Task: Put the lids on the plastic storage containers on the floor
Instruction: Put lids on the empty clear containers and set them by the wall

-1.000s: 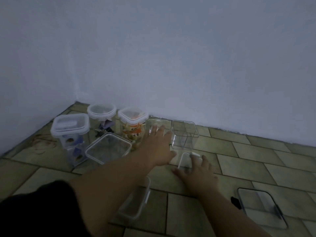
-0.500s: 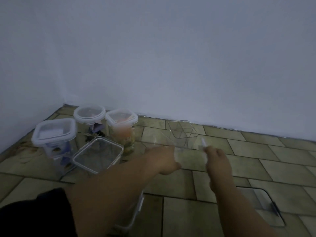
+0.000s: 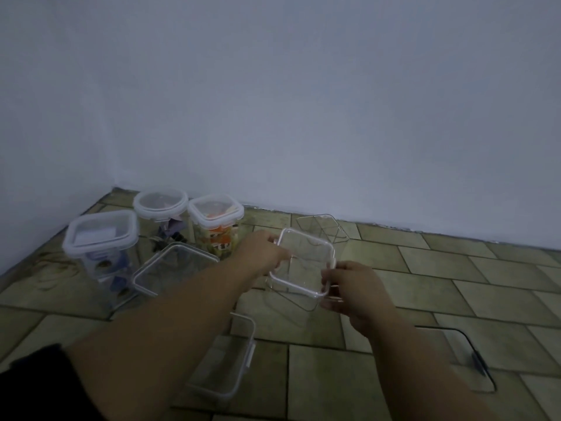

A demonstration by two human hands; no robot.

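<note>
My left hand (image 3: 262, 253) grips the left side of a small clear square container (image 3: 299, 303) lifted off the floor. My right hand (image 3: 355, 291) pinches the front right corner of a white-rimmed clear lid (image 3: 303, 262) that lies over the container's mouth. Whether the lid is seated I cannot tell. A second small open clear container (image 3: 323, 227) stands on the tiles just behind. A larger open clear container (image 3: 174, 264) stands to the left. One loose lid (image 3: 224, 366) lies under my left forearm. A larger lid (image 3: 455, 360) lies at the right.
Three lidded containers stand near the corner: a square one (image 3: 100, 235), a round one (image 3: 161, 205) and one with orange contents (image 3: 215, 212). A pale wall (image 3: 303, 101) runs behind them. Tiled floor (image 3: 455, 278) stretches to the right.
Both hands rose from the floor, the left with the small container and the right with the lid. They came together, and the lid now lies over the container.
</note>
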